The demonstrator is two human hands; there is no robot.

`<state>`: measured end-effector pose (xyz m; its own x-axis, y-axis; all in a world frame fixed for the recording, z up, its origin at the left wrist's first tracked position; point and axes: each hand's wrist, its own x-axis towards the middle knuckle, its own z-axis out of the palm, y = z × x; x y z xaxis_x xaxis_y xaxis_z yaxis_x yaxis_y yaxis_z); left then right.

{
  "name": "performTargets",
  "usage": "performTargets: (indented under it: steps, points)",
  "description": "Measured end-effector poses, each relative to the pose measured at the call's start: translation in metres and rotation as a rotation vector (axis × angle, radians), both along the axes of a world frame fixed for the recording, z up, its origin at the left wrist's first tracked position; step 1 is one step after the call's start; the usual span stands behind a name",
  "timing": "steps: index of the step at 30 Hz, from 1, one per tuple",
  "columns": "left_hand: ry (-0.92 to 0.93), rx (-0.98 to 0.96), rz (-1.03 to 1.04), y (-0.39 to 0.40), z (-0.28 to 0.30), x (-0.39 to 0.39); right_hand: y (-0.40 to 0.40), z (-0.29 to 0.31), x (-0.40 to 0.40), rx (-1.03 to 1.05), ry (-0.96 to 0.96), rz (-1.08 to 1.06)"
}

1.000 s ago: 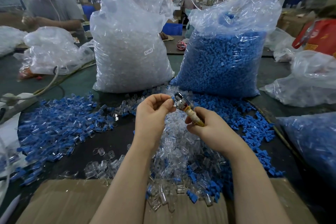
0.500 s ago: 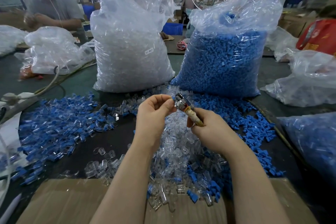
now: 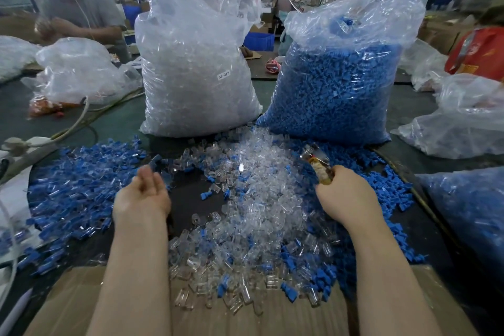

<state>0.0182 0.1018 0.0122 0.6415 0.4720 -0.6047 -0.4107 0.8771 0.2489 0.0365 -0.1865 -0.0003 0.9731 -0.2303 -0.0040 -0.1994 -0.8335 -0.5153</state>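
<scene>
Toward the near edge of the surface (image 3: 188, 199), we are gripping the tool (image 3: 316, 162) in our right hand (image 3: 347, 199), tip raised (clear of the caps (image 3: 259, 199)), while our left hand (image 3: 141, 194) is hovering, fingers (image 3: 148, 177) open, ready to pick.

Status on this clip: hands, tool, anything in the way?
Left hand open, above the table. Right hand grips amber-handled metal-tipped tool. Heap of clear plastic caps between hands; nothing blocking.

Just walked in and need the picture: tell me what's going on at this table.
A person works at a table strewn with loose clear pieces and blue pieces. The right hand grips a small tool, metal tip up, over the heap. The left hand is open and holds nothing.
</scene>
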Motion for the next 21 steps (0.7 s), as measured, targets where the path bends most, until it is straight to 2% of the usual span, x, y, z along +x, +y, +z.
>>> performTargets:
  steps: [5,8,12,16,19,21]
  points:
    - [-0.103,-0.037,0.171,0.014,-0.003,-0.004,-0.004,0.001,-0.003,-0.07,0.064,-0.141]
    - [-0.085,0.107,0.035,0.014,-0.003,-0.002,-0.004,0.001,-0.003,-0.08,0.097,-0.169]
    - [0.19,0.793,-0.42,-0.003,0.0,0.006,-0.001,0.0,-0.003,-0.123,0.139,-0.161]
    - [0.365,1.516,-0.782,-0.023,-0.009,0.004,0.0,-0.002,-0.004,-0.158,0.169,-0.137]
    - [0.535,1.913,-0.938,-0.032,-0.018,0.006,0.002,-0.002,-0.004,-0.175,0.173,-0.132]
    - [0.618,2.084,-0.978,-0.035,-0.021,0.008,0.003,-0.001,-0.004,-0.181,0.171,-0.132]
